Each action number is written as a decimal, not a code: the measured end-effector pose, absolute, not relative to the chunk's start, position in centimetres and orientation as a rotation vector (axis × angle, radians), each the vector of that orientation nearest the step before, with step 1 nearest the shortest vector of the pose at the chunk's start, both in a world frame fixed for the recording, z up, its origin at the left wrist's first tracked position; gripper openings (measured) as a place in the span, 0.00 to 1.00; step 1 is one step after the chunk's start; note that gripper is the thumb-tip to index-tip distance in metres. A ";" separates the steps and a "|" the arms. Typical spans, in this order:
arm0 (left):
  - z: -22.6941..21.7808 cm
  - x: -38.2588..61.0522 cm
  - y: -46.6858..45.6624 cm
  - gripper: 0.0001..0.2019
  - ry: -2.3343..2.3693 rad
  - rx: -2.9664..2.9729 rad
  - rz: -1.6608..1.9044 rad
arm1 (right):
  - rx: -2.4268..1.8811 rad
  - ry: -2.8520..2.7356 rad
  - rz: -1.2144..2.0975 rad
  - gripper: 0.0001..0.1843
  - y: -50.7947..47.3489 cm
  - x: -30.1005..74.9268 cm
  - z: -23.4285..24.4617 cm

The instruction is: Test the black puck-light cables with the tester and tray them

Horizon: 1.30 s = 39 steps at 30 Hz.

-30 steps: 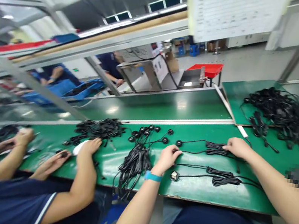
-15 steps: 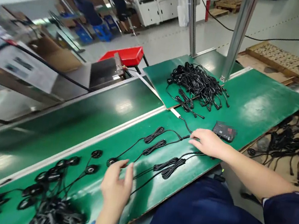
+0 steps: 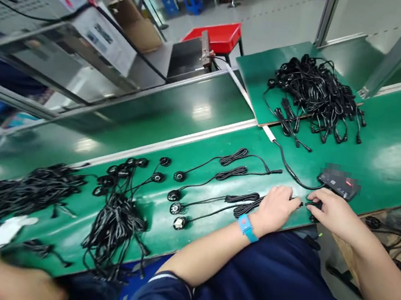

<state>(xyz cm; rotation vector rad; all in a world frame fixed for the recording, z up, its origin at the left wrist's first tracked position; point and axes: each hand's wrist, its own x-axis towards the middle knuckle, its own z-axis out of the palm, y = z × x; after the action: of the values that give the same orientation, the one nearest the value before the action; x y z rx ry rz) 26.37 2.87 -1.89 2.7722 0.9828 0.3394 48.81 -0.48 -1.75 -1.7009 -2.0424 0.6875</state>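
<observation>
Right of centre: left hand (image 3: pixel 278 207) pinching black cable end (image 3: pixel 301 204); right hand (image 3: pixel 329 208) pinching black connector (image 3: pixel 315 204). Mid-frame: coiled cables (image 3: pixel 232 173), rowed, presumably against tangling.

Two black cables (image 3: pixel 246 211) — bundled midway, round heads (image 3: pixel 179 223) at left, side by side on green tabletop (image 3: pixel 193 149)

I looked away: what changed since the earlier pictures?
The left hand moved right, from the discs to beside the right hand, which shifted right toward the black box. Both hands let go of the upper cable pair, now loose; the right seems to pinch a connector. The large cable pile and red bin stayed put.
</observation>
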 end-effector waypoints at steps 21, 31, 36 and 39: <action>-2.4 25.4 3.2 0.07 0.844 2.642 0.669 | -1.391 -1.800 0.632 0.10 -3.2 47.3 -3.0; -2.3 26.6 3.0 0.04 0.817 2.662 0.809 | -1.461 -1.872 0.609 0.12 -3.1 47.0 -3.1; -2.1 27.3 3.1 0.06 0.750 2.769 0.885 | -1.456 -1.867 0.615 0.12 -2.8 47.2 -3.0; -2.4 27.8 3.0 0.08 0.757 2.781 0.873 | -1.428 -1.850 0.638 0.12 -2.6 47.5 -2.9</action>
<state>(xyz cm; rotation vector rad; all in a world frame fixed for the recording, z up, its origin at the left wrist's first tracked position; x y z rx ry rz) 27.83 3.01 -2.37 2.7813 0.7571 0.8727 47.50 -2.62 -2.90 -1.4282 -1.8496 0.6381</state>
